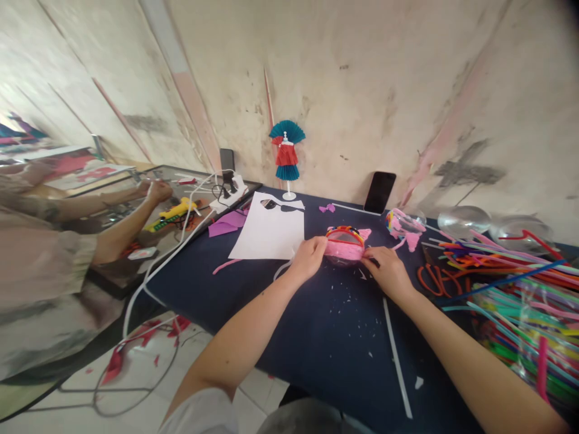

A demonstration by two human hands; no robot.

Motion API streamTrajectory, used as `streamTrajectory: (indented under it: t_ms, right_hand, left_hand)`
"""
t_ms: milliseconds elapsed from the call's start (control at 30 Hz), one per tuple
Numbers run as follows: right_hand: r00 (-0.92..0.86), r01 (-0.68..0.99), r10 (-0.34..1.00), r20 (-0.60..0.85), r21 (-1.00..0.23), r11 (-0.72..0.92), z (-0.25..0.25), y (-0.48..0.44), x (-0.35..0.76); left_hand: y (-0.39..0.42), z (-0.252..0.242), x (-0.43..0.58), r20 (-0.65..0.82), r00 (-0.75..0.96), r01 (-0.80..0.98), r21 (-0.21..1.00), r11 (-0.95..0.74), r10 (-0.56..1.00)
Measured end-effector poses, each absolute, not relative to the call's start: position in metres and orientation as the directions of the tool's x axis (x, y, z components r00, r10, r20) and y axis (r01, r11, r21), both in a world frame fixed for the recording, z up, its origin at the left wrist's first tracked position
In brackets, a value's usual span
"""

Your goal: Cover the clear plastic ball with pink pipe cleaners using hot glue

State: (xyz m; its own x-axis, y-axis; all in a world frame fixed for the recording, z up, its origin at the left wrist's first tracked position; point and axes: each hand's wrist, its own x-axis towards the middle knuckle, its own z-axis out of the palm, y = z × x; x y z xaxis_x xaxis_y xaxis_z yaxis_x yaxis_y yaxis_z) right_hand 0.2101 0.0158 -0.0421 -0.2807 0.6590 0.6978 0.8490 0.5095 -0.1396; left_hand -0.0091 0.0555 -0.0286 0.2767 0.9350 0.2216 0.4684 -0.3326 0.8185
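Between my hands is a small clear plastic cup-like craft piece (pixel 344 249), wrapped with a pink fuzzy band and edged with red, yellow and dark trim. A pink tail-like shape sticks out at its upper right. My left hand (pixel 310 258) is closed on the left end of the pink band. At the right end, the thumb and fingers of my right hand (pixel 388 271) pinch the band's edge. A similar pink craft piece (pixel 406 226) stands beyond my right hand. Small white scraps (pixel 348 307) lie scattered below the piece.
Right: orange-handled scissors (pixel 436 281), piled pipe cleaners (pixel 511 301), clear domes (pixel 464 220). Behind: a phone (pixel 380 191), a paper-dress stand (pixel 286 160). Left: white paper (pixel 274 232), sunglasses (pixel 281 206), power strip (pixel 230 193); a co-worker's hands (pixel 156 188). A white strip (pixel 397 358) lies in front.
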Motion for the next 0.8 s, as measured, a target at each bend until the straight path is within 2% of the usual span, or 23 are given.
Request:
streamTrajectory:
  t_ms: [367, 800]
  right_hand:
    - [-0.271, 0.856, 0.673, 0.688, -0.148, 0.496, -0.043, 0.017, 0.215]
    - [-0.246, 0.848, 0.692, 0.679, -0.195, 0.493, -0.045, 0.017, 0.216]
  left_hand:
    - [0.065, -0.032, -0.013, 0.129, 0.277, 0.326, 0.92, -0.219, 0.952]
    - [0.063, -0.036, -0.01, 0.161, 0.273, 0.279, 0.93, -0.238, 0.949]
